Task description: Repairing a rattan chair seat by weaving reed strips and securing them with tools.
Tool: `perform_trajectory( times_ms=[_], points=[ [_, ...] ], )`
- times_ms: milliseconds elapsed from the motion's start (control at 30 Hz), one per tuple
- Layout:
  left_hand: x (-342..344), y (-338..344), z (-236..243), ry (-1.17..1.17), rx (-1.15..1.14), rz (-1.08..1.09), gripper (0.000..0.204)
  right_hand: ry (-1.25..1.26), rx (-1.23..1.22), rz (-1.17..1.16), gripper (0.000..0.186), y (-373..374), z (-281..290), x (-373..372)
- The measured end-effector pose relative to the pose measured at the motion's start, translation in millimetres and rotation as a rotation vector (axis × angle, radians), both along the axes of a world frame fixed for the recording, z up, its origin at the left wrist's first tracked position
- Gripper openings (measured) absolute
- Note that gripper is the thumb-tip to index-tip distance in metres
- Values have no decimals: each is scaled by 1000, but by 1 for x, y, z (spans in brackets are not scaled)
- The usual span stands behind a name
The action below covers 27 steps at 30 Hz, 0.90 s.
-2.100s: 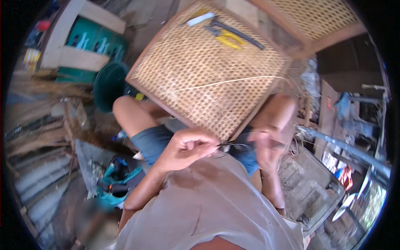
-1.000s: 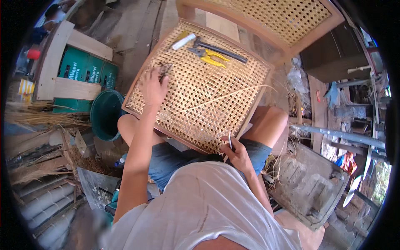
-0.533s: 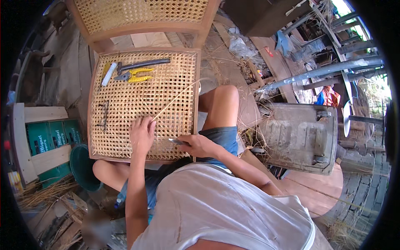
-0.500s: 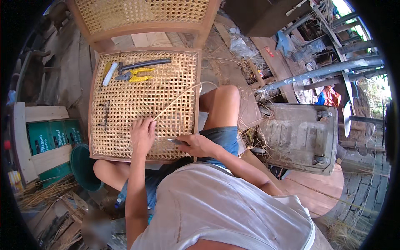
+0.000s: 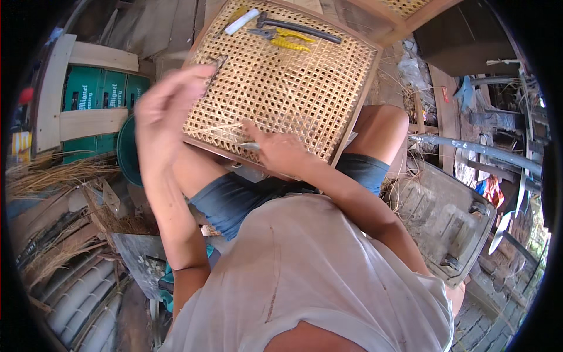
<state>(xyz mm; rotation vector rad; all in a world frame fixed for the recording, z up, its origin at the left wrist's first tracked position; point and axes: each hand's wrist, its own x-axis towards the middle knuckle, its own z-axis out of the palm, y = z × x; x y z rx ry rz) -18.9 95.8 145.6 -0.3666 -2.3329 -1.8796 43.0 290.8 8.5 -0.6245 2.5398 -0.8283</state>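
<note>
My right hand (image 5: 284, 154) is closed around a small knife, its short grey blade (image 5: 250, 146) showing just past the fingers. It rests low over the front part of the woven cane chair seat (image 5: 316, 88), index finger stretched out along the weave. My left hand (image 5: 164, 111) is raised over the seat's left edge, smeared by motion; whether its fingers hold anything cannot be made out. A pale cane strand (image 5: 220, 127) lies near the front edge. On the seat's far part are yellow-handled pliers (image 5: 287, 40), a dark hammer (image 5: 305, 31) and a white stick-like piece (image 5: 241, 22).
Left of the chair stand green crates (image 5: 88, 94) behind wooden slats and a dark green bucket (image 5: 126, 152). Loose cane strips (image 5: 47, 176) lie at the left. At the right are a grey plastic lid-like panel (image 5: 440, 217) and a metal pipe (image 5: 481, 154).
My view has turned, so the seat appears tilted and farther up. My left hand has lifted off the weave and moved left. The long strand beside it is no longer seen there.
</note>
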Motion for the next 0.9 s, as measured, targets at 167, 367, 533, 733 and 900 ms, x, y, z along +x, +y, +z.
perform_trajectory(
  times_ms=[167, 367, 533, 733, 900],
  points=[
    [-14, -26, -118, -93, -429, -102, 14, -34, 261, -168, 28, 20, 9, -12],
    [-10, -16, -149, -421, -752, -78, 20, 57, 407, -88, 20, 5, 22, -32],
    [-10, -13, -147, -293, -870, -23, 21, 61, 456, -20, 19, -11, 27, -47],
    [-9, -1, -131, -257, -921, 12, 18, -13, 375, -130, 20, -6, 6, -50],
    [-7, 4, -131, -233, -946, 9, 17, -102, 302, -145, 25, 3, 11, -60]
  ],
)
